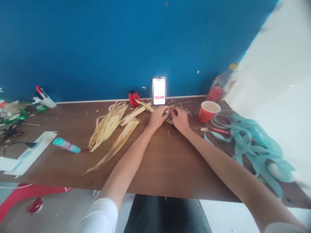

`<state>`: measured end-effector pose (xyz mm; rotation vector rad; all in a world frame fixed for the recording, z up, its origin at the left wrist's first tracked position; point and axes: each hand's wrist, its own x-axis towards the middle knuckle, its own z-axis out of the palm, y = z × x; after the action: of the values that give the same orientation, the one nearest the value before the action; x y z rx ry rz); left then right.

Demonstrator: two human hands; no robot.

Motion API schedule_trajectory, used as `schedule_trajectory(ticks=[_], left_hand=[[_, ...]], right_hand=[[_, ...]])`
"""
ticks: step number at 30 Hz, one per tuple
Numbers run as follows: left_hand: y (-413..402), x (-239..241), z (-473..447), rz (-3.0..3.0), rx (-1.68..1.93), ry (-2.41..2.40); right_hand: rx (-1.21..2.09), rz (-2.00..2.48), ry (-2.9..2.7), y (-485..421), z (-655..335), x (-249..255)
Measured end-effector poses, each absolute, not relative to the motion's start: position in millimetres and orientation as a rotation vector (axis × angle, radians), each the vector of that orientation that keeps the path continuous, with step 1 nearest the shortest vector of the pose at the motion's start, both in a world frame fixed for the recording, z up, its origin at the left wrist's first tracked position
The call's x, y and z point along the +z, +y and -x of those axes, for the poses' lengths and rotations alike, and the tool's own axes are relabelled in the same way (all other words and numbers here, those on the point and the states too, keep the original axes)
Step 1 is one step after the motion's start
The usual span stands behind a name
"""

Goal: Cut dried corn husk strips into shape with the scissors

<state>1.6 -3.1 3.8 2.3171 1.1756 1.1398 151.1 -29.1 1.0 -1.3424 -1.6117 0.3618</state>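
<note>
1. Dried corn husk strip is lying just below the phone, with its end running in between the person's hands.
2. Left hand and right hand are working just below the phone, nearly touching, their fingers curling closed and gripping the strip.
3. Husk bundle and long husk leaf are lying left of the phone.
4. Red spool is standing just left of the phone, while red paper cup and plastic bottle are standing right of it.
5. Teal tube is lying well left of the phone, and teal paper loops are piling up well right of it.
</note>
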Motion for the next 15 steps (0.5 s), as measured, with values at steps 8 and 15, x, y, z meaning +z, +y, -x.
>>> schedule_trajectory(ticks=[8,15], left_hand=[[-3,5,-1,-2.367,1.11,1.159],[-4,6,-1,-2.313,1.132,1.118]], right_hand=[[0.366,1.383,-1.624,-32,-150,5],[0.32,1.435,-1.677,-31,-153,17]])
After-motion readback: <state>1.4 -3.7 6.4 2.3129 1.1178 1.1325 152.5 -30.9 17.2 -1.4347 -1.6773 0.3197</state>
